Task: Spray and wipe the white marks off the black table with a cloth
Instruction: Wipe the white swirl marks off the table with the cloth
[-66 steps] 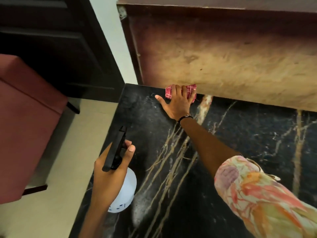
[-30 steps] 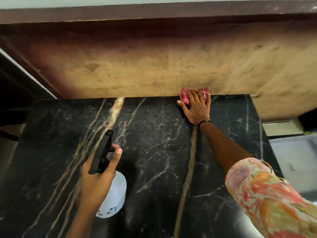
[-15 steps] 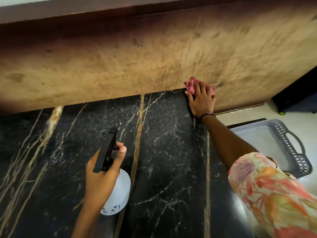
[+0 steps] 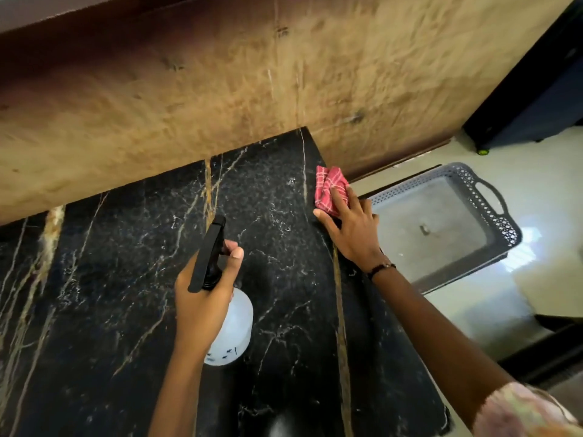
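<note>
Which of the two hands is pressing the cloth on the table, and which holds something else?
The right hand presses the red checked cloth at the black table's right edge. The left hand grips the spray bottle instead.

One head-worn view; looks steeply down, close over the black table; tilted.

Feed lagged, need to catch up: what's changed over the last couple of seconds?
The right hand swept the red cloth along the table's back edge from its left end to the right corner, then pulled it toward the person. Unchanged: left hand keeps its grip on the spray bottle, upright.
</note>
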Tool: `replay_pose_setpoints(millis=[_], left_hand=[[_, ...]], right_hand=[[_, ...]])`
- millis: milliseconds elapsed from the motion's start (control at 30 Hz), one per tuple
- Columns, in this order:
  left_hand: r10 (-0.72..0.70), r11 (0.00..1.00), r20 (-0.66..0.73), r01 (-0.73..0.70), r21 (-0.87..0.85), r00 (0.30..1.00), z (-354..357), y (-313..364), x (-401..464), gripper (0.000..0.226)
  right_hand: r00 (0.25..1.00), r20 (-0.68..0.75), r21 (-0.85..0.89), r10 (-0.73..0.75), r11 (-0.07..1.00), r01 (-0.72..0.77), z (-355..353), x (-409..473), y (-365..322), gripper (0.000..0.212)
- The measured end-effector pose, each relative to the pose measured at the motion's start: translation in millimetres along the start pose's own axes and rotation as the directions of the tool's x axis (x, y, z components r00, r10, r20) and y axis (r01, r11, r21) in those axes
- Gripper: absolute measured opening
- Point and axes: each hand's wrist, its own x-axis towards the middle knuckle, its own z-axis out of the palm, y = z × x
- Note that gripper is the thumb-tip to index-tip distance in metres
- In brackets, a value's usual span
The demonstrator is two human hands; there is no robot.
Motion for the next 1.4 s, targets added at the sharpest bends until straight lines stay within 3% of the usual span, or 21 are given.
replay_pose_setpoints(millis=[167,400,600,733,867,1000,1133,1233,1400], left_hand=[[0.039,0.999,0.045,-0.04,0.032,0.998,23,-3,-16,0.025],[0.071,0.994,-0.02,-0.07,0.08,0.997,72,0,-33,0.019],[0.041,0.999,-0.185,-0.037,0.029,0.982,126,1,-65,0.005],[0.045,0.997,-0.209,-0.032,0.066,0.977,158,0,-93,0.011],[0.058,0.994,-0.218,-0.036,0.103,0.974,181,-6,-119,0.015],[0.07,0.992,-0.21,-0.046,0.115,0.975,194,-10,-141,0.017],[0.058,0.987,-0.22,-0.022,0.16,0.974,201,-17,-156,0.027],[0.054,0.983,-0.22,-0.013,0.186,0.974,205,-17,-164,0.022],[0.016,0.985,-0.24,0.026,0.171,0.971,213,-17,-177,0.018]], right_hand=[[0.99,0.134,0.159,0.047,0.985,-0.068,20,79,-7,0.072],[0.974,0.222,0.089,-0.045,0.996,0.026,12,132,-13,0.06],[0.976,0.142,0.184,-0.164,0.973,0.137,4,56,29,0.056],[0.977,0.055,0.219,-0.207,0.957,0.191,-8,-45,65,0.055],[0.986,0.009,0.046,-0.168,0.985,0.167,-18,-123,80,0.057],[0.987,0.011,0.027,-0.158,0.987,0.158,-16,-114,72,0.06],[0.971,0.166,0.084,-0.169,0.984,0.157,-18,-71,60,0.058],[0.965,0.217,0.127,-0.148,0.984,0.122,-22,-71,58,0.058],[0.989,0.101,0.15,-0.104,0.985,0.088,-30,-166,86,0.069]])
